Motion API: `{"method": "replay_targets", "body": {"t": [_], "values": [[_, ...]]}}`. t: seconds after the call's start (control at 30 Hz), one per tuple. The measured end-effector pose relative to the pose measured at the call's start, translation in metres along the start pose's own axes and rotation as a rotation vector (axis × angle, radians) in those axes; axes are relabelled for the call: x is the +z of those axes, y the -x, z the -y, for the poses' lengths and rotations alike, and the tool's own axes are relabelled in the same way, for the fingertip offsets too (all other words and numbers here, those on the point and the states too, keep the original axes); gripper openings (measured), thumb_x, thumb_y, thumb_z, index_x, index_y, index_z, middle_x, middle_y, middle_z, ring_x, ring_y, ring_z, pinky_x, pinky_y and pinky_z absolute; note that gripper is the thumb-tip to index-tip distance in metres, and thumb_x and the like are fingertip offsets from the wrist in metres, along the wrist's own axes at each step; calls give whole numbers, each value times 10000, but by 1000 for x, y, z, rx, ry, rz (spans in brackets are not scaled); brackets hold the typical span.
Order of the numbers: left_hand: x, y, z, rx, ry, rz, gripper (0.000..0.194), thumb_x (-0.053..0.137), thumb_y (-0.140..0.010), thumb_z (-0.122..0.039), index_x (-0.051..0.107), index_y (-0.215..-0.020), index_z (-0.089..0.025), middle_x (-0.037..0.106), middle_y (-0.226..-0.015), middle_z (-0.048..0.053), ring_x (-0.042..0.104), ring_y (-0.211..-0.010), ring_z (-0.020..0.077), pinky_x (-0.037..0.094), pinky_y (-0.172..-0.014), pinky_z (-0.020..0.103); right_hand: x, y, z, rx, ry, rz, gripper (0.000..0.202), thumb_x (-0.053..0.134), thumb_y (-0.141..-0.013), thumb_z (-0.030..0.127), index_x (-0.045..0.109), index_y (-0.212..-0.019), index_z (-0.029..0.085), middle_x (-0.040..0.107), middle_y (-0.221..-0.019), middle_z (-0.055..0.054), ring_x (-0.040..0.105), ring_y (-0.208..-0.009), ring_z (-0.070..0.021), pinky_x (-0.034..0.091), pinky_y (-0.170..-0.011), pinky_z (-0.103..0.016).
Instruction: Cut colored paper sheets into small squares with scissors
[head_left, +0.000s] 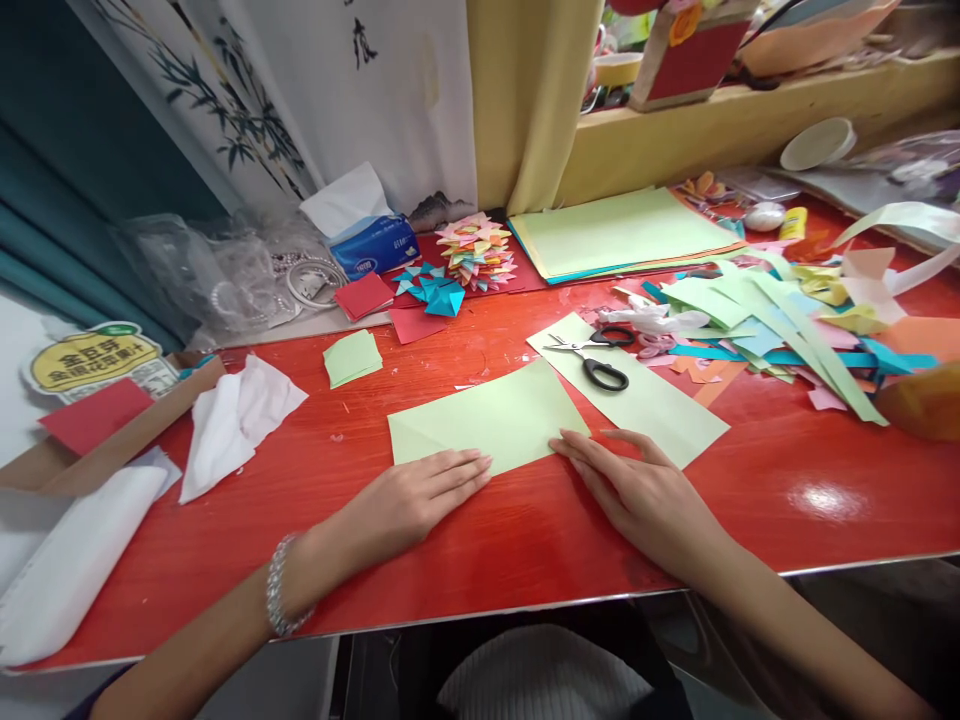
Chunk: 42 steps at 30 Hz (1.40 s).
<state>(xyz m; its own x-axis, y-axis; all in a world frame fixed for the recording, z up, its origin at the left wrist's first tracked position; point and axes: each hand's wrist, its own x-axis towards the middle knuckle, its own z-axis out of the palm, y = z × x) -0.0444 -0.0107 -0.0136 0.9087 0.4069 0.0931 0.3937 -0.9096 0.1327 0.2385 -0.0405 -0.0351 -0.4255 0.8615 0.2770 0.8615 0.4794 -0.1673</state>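
Note:
A pale green sheet of paper (487,410) lies in front of me on the red table (360,560). My left hand (427,490) rests flat along its near left edge, fingers stretched out. At the near right corner, the fingertips of my right hand (630,480) touch the paper, its fingers extended and the thumb side partly hidden. Beyond and to the right, a second pale green sheet (667,410) sits partly under the first. Black-handled scissors (604,374) lie on that second sheet, blades pointing left. A small stack of green paper squares (352,358) is at the upper left.
Paper strips and scraps (772,310) pile up on the right. Large coloured sheets (630,235) lie at the back, beside a folded-paper stack (476,250) and blue tissue pack (373,245). Crumpled tissue (240,415) and a cardboard box (112,420) are at left.

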Motion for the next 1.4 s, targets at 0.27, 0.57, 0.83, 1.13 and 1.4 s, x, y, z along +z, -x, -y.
{"method": "replay_targets", "body": {"t": [0.27, 0.57, 0.83, 1.13, 1.4], "values": [[-4, 50, -15, -165, -112, -30, 625, 289, -841, 42, 235, -1429, -164, 477, -1365, 73, 397, -1291, 185, 453, -1012, 358, -2, 3, -8, 63, -58, 49, 346, 336, -952, 250, 522, -1242, 212, 650, -1158, -11, 602, -970, -213, 452, -880, -395], [-1, 85, -28, -264, -258, -33, 776, 300, -733, 80, 141, -1452, -166, 470, -1369, 79, 415, -1281, 189, 442, -1017, 364, -1, 10, -17, 102, -15, -42, 308, 391, -933, 227, 559, -1190, 193, 719, -964, -20, 632, -775, -199, 428, -857, -394], [0, 98, -27, -324, -163, -95, 534, 364, -802, -3, 427, -1314, -142, 502, -1346, 93, 451, -1256, 188, 451, -1005, 321, -11, 15, -18, 73, -24, -235, 241, 454, -898, 176, 577, -1105, 190, 728, -884, -28, 646, -718, -195, 422, -845, -404], [3, 92, -14, -1009, -318, -131, 592, 388, -851, -571, 484, -1152, -71, 542, -1051, 178, 529, -1018, 332, 454, -858, 501, -29, -52, -92, 189, 142, 6, 456, 462, -858, 444, 532, -1224, 180, 508, -1326, -113, 544, -1105, -335, 472, -784, -442], [0, 60, -8, -920, 136, -123, 298, 413, -888, -459, 521, -931, -185, 534, -948, 52, 510, -918, 205, 457, -816, 381, -17, -100, -95, -36, 203, 221, 279, 482, -772, 267, 644, -964, 144, 675, -928, -129, 608, -932, -285, 437, -772, -391]]}}
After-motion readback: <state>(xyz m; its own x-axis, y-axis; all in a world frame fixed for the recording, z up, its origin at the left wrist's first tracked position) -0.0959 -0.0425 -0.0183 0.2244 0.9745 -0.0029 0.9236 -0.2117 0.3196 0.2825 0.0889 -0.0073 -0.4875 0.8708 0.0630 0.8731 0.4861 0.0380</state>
